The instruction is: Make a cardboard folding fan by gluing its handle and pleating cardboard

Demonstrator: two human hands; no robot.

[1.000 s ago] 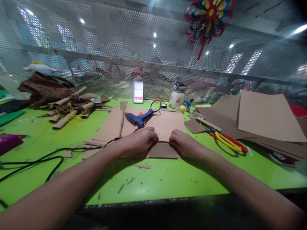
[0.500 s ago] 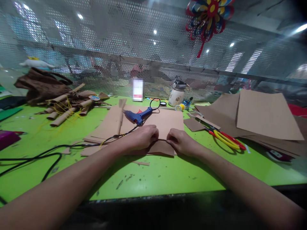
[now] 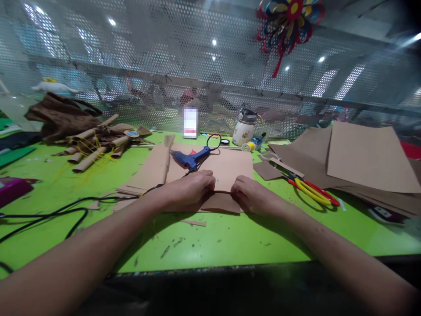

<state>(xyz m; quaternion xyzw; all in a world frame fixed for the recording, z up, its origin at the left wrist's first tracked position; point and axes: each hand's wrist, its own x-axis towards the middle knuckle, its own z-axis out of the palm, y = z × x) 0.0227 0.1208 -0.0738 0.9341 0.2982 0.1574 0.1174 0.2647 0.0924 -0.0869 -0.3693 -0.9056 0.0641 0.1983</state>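
Paper piece: the small brown paper piece lies just below the middle of the frame, between your two hands, at the near edge of the pale sheet.
Left hand: your left hand has its fingers bunched, seemingly pinching the far edge of the piece; the fingertip pads are hidden.
Right hand: your right hand mirrors it, thumb and fingers drawn together on the same edge, a short gap from the left.
Done, it seems: rolled paper tubes lie tied with yellow string at the left of the frame, and a fringed paper roll rests left of centre.
Left over, as a judgement: your piece looks barely worked, gently bowed and not rolled, so its shaping seems only at its start.
Glue gun: the blue glue gun lies above your left hand, not in use.
Scissors: the scissors rest right of centre, out of your grip.
Change: a second ago the near edge of your piece looked flat and straight; now it bows slightly. Your hands hold nearly the same place, and gun and scissors have stayed put.
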